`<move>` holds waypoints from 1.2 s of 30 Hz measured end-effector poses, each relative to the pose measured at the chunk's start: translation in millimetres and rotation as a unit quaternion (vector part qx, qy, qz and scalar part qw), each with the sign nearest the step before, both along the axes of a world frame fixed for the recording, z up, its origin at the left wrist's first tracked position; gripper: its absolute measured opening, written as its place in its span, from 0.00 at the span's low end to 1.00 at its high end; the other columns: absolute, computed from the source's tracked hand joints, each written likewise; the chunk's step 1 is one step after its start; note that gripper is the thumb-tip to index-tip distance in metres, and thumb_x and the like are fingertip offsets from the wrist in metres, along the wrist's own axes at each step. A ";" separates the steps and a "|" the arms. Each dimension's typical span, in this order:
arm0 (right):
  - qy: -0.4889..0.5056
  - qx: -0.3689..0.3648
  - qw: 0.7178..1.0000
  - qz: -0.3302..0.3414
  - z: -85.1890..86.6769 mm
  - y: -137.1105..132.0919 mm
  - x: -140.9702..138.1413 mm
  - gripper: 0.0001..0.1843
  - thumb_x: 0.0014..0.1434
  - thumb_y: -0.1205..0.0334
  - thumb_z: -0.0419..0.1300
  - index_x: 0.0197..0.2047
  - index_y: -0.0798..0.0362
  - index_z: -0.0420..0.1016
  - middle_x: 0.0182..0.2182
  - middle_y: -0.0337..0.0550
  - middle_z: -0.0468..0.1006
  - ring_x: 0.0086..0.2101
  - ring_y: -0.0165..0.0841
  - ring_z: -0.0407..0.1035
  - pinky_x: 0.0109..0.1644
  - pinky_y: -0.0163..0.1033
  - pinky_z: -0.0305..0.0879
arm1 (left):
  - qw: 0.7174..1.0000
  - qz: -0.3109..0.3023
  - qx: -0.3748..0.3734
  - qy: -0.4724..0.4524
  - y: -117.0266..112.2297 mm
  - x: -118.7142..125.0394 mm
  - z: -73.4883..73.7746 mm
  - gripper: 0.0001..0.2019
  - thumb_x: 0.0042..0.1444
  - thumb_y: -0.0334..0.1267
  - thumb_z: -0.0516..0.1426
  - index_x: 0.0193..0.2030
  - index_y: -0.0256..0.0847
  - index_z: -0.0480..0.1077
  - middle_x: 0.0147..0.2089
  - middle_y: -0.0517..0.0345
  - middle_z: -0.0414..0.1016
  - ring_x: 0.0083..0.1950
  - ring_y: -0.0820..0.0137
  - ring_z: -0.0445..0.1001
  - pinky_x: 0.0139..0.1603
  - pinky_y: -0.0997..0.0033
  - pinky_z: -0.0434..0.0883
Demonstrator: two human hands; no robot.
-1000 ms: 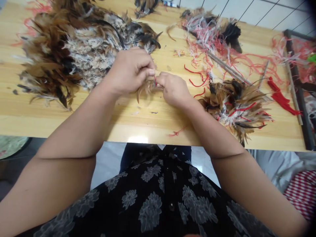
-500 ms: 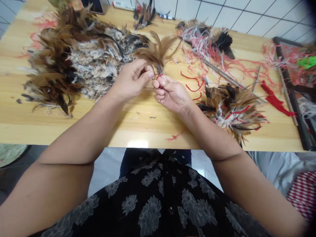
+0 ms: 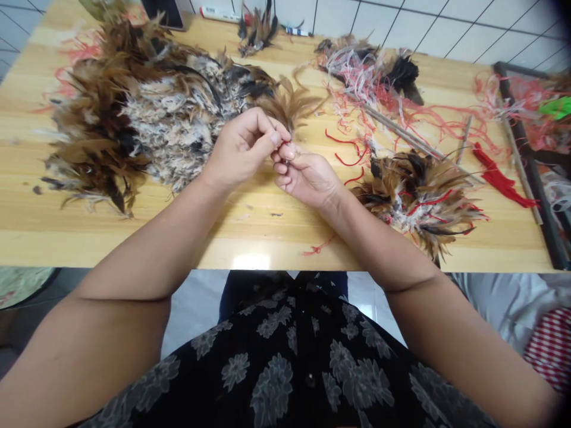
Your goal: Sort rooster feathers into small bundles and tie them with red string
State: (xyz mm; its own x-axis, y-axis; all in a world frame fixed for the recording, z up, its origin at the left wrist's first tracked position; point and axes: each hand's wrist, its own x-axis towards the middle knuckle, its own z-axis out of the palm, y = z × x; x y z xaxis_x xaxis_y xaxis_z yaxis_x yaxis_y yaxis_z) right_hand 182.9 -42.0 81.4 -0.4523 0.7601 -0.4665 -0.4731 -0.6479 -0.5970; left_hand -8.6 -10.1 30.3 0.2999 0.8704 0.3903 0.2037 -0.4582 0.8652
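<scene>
A small bunch of brown feathers [image 3: 292,106] fans out away from me, just beyond my fingertips. My right hand [image 3: 308,175] pinches its quill end between thumb and forefinger, the other fingers curled beneath. My left hand [image 3: 244,147] is closed in a pinch right beside it, on a short red string [image 3: 285,142] that runs at the quills. Fingers cover most of the string and the quill ends. To the left, close to my left hand, lies a large pile of brown, black and whitish feathers [image 3: 173,125].
Tied feather bunches with red strings [image 3: 414,199] lie right of my right forearm. Loose red strings [image 3: 345,154], a red string bundle [image 3: 502,178], thin sticks [image 3: 401,134], tangled pink and white strips [image 3: 352,71] and a dark-framed tray [image 3: 529,154] are farther right. Markers [image 3: 218,13] lie by the tiled wall.
My left hand has shifted slightly right, its fingertips now over the quills against my right fingers. The feather bunch has dropped a little behind the fingers, hiding more of the red string.
</scene>
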 end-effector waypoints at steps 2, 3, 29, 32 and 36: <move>-0.005 0.011 1.000 0.006 -2.1 -0.6 0.2 0.20 0.79 0.79 0.60 0.39 0.47 0.61 0.33 0.31 0.72 0.28 0.23 0.63 0.29 0.23 0.58 | 1.000 0.005 -0.010 -0.015 4.3 -0.5 -3.0 0.38 0.74 0.89 0.67 0.48 0.53 0.73 0.56 0.49 0.92 0.58 0.49 0.92 0.57 0.39 0.87; -0.008 0.020 1.000 0.011 -3.6 -0.6 0.3 0.20 0.79 0.77 0.62 0.40 0.47 0.61 0.33 0.31 0.73 0.28 0.23 0.63 0.29 0.23 0.59 | 1.000 0.006 -0.011 -0.018 6.4 -1.0 -4.5 0.38 0.73 0.89 0.68 0.47 0.53 0.73 0.55 0.49 0.92 0.58 0.48 0.92 0.56 0.39 0.87; 0.051 0.016 0.995 0.079 -10.2 4.1 7.6 0.24 0.87 0.72 0.58 0.34 0.49 0.62 0.35 0.38 0.75 0.33 0.28 0.71 0.33 0.28 0.69 | 0.998 -0.053 -0.008 -0.027 8.6 -11.9 12.1 0.35 0.67 0.84 0.77 0.50 0.54 0.82 0.43 0.48 0.88 0.45 0.43 0.91 0.48 0.30 0.91; 0.049 0.035 0.994 0.088 -11.7 5.3 9.7 0.24 0.85 0.74 0.59 0.35 0.48 0.60 0.33 0.36 0.72 0.32 0.27 0.68 0.33 0.26 0.69 | 0.996 -0.046 -0.057 -0.045 -0.6 -8.1 16.4 0.35 0.68 0.83 0.77 0.50 0.52 0.81 0.43 0.50 0.88 0.48 0.42 0.94 0.51 0.32 0.94; 0.031 0.056 0.994 0.085 -11.5 5.1 10.7 0.24 0.84 0.73 0.61 0.35 0.47 0.59 0.33 0.35 0.71 0.31 0.27 0.67 0.34 0.26 0.71 | 0.994 -0.061 -0.067 -0.055 -6.1 -6.4 20.7 0.37 0.66 0.84 0.78 0.50 0.52 0.80 0.42 0.51 0.88 0.51 0.41 0.95 0.53 0.33 0.94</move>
